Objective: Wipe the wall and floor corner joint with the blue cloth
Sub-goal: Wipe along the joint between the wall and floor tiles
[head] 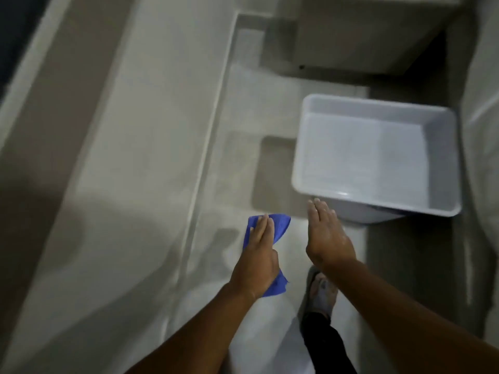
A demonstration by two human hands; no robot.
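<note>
My left hand (258, 261) holds the blue cloth (280, 225), which sticks out past the fingers and below the wrist. The hand is in the air above the pale floor, a little to the right of the wall and floor corner joint (201, 184), a light strip running from the top centre down to the bottom left. My right hand (328, 236) is flat with fingers together, empty, just in front of the near rim of a grey tub. The wall (129, 157) lies to the left of the joint.
A grey plastic tub (305, 157) stands on the floor at the right, nothing inside it. A pale box-like cabinet (359, 36) stands behind it. My foot in a sandal (320, 292) is on the floor below my right hand. A dark strip runs along the far right.
</note>
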